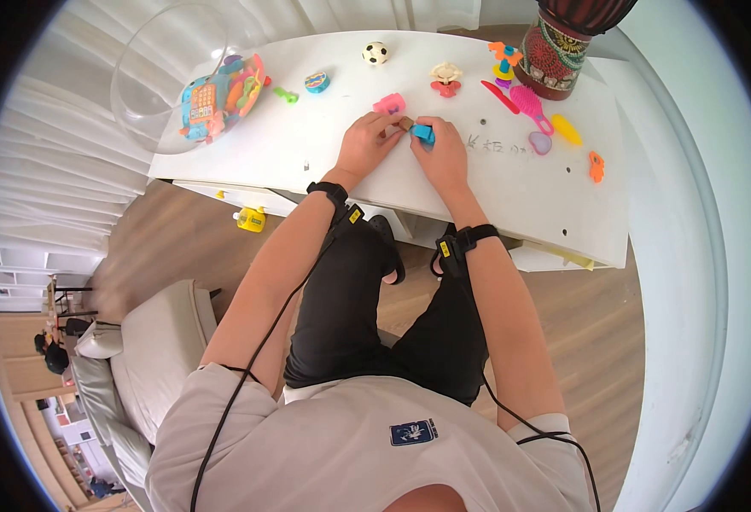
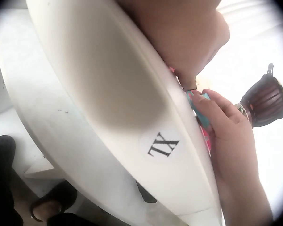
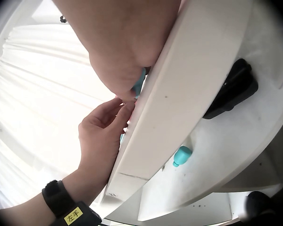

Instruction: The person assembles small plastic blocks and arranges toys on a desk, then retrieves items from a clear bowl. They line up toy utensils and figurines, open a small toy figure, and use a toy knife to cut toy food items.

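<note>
Over the white table (image 1: 324, 141), both hands meet near the front middle. My right hand (image 1: 444, 158) grips a small blue plastic piece (image 1: 424, 133) between thumb and fingers; the same blue piece (image 2: 201, 110) shows in the left wrist view. My left hand (image 1: 367, 145) pinches a small brown piece (image 1: 405, 124) at its fingertips, right against the blue one. Just beyond the left fingers lies a pink toy piece (image 1: 389, 104). In the right wrist view, the right hand (image 3: 125, 52) hides most of the blue piece (image 3: 139, 84).
A clear bowl (image 1: 141, 94) lies at the left with toys, including a toy phone (image 1: 200, 104). Further back are a toy soccer ball (image 1: 375, 54) and a blue round toy (image 1: 317, 82). At right stand a drum (image 1: 555, 55), pink hairbrush (image 1: 526, 100) and orange toy (image 1: 596, 167).
</note>
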Tool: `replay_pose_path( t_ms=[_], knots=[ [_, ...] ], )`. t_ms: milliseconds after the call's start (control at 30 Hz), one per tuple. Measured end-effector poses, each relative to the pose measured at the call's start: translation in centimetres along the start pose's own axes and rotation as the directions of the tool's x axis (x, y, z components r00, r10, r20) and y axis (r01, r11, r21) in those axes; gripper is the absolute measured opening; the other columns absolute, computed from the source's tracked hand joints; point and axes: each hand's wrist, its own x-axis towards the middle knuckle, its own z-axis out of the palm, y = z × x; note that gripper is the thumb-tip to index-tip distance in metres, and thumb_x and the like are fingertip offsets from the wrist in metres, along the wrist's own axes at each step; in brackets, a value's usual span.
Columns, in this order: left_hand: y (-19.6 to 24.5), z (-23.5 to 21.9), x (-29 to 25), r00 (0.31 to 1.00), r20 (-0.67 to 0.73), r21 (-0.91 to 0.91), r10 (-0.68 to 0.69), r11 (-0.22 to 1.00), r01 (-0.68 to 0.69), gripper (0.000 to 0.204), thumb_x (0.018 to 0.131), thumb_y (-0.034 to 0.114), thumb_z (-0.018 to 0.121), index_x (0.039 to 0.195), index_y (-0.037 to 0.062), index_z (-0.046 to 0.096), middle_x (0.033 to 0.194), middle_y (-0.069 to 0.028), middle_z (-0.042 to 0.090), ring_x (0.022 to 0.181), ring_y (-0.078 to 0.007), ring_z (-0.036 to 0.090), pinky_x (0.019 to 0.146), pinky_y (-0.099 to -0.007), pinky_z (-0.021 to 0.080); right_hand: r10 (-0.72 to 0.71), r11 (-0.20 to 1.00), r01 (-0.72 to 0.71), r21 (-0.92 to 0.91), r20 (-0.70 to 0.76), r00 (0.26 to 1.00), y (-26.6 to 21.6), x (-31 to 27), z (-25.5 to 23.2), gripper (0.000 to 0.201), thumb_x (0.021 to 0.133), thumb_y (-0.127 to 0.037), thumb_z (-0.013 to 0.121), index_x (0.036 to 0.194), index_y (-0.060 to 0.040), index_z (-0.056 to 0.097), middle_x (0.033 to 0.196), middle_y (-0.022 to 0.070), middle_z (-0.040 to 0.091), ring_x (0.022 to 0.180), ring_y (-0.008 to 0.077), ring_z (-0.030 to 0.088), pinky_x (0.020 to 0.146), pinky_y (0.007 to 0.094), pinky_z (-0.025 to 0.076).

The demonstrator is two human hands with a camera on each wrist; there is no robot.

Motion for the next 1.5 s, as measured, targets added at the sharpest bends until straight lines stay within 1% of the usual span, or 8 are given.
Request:
replay_pose_path(
  t_ms=[167,300,367,500,567,767,933,1500],
  knots=[
    [-0.3,0.2,0.0,1.0,-0.006,0.013,0.028,1.0,-0.027,0.03,0.084,0.011,0.081,0.114,0.0099,0.075,0.095,-0.0055,0.074,0.07,-0.0206,0.066,0.066,-0.0329,0.056,-0.038,0.997,0.042,0.067,-0.065,0.997,0.3,-0.1,0.1,0.036,0.084,-0.007,0.076,0.115,-0.0097,0.06,0.11,0.0087,0.069,0.102,0.0331,0.065,0.087,0.045,0.053],
    [0.1,0.1,0.1,1.0,-0.004,0.014,0.014,1.0,-0.014,0.029,0.085,0.01,0.081,0.113,0.0096,0.075,0.096,-0.0058,0.073,0.071,-0.0208,0.066,0.066,-0.033,0.056,-0.003,0.995,0.011,0.099,-0.081,0.997,0.2,-0.1,0.1,0.034,0.085,-0.008,0.076,0.116,-0.0094,0.06,0.109,0.0087,0.069,0.102,0.0331,0.065,0.086,0.045,0.053],
    [0.1,0.0,0.0,1.0,0.003,0.018,0.008,1.0,-0.009,0.028,0.085,0.01,0.08,0.112,0.0095,0.075,0.096,-0.0059,0.073,0.071,-0.0209,0.066,0.067,-0.033,0.056,0.075,0.993,-0.069,0.097,-0.056,0.996,0.0,-0.1,-0.1,0.03,0.085,-0.009,0.076,0.112,-0.0093,0.063,0.107,0.0093,0.069,0.103,0.0325,0.065,0.088,0.0448,0.052],
    [-0.4,0.1,-0.1,1.0,0.028,0.026,0.0,1.0,-0.001,0.033,0.085,0.006,0.08,0.118,0.0091,0.075,0.104,-0.006,0.074,0.072,-0.0174,0.066,0.068,-0.0301,0.057,0.02,0.997,-0.013,0.082,-0.081,0.997,-0.4,0.0,-0.6,0.026,0.083,-0.012,0.078,0.106,-0.0099,0.066,0.102,0.0097,0.07,0.102,0.0319,0.066,0.09,0.0445,0.051],
    [-0.4,0.1,0.0,0.999,0.039,0.031,-0.011,0.999,0.01,0.033,0.085,0.006,0.08,0.117,0.009,0.075,0.105,-0.0064,0.074,0.072,-0.0177,0.065,0.068,-0.0302,0.057,0.123,0.99,-0.122,0.069,-0.008,0.992,-0.4,0.0,-0.5,0.023,0.082,-0.017,0.079,0.102,-0.0105,0.068,0.1,0.0091,0.071,0.101,0.0311,0.066,0.092,0.0443,0.05],
    [-0.6,0.3,-0.1,0.999,0.02,0.009,-0.034,0.999,0.034,0.031,0.085,0.005,0.08,0.116,0.0086,0.074,0.104,-0.0074,0.073,0.074,-0.0187,0.066,0.068,-0.0312,0.058,0.045,0.999,-0.044,0.022,-0.026,0.999,-0.2,-0.2,-0.3,0.024,0.084,-0.02,0.077,0.104,-0.0113,0.068,0.097,0.0076,0.071,0.098,0.0296,0.067,0.094,0.044,0.049],
    [-0.5,0.2,0.1,0.999,0.036,0.011,-0.033,0.999,0.033,0.03,0.085,0.005,0.08,0.115,0.0079,0.073,0.098,-0.0066,0.073,0.074,-0.0187,0.065,0.067,-0.0311,0.057,0.043,0.999,-0.042,0.032,-0.014,0.999,0.1,-0.1,-0.3,0.026,0.084,-0.021,0.078,0.105,-0.011,0.067,0.095,0.0075,0.072,0.094,0.0294,0.068,0.094,0.0434,0.048],
    [-0.7,0.0,0.3,0.995,0.097,-0.059,-0.008,0.998,0.014,0.037,0.084,0.006,0.082,0.12,0.0052,0.073,0.1,-0.004,0.073,0.069,-0.0151,0.061,0.066,-0.0288,0.055,0.068,0.996,-0.068,0.063,0.004,0.998,0.8,-0.1,0.0,0.029,0.091,-0.022,0.076,0.114,-0.0094,0.064,0.096,0.0112,0.073,0.093,0.0328,0.069,0.091,0.0442,0.049]
  ],
)
